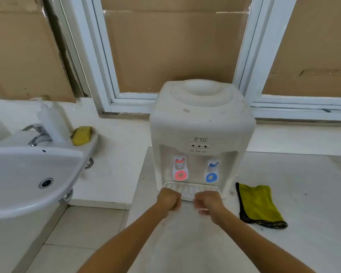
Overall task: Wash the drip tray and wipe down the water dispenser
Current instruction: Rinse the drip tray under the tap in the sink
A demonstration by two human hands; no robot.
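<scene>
Hands flank the drip tray (191, 189) seated at the water dispenser (199, 123) base, left hand (168, 200) and right hand (207, 201) curled on its front edge, its long axis crosswise, free only toward the person.

desk (295, 243): whitish top, kinda scuffed | water dispenser (202, 133) sits right on it, back near the window end | yellow-green cloth (259, 204) lying flat on the desk just right of the dispenser, dark trim on its edge
</scene>
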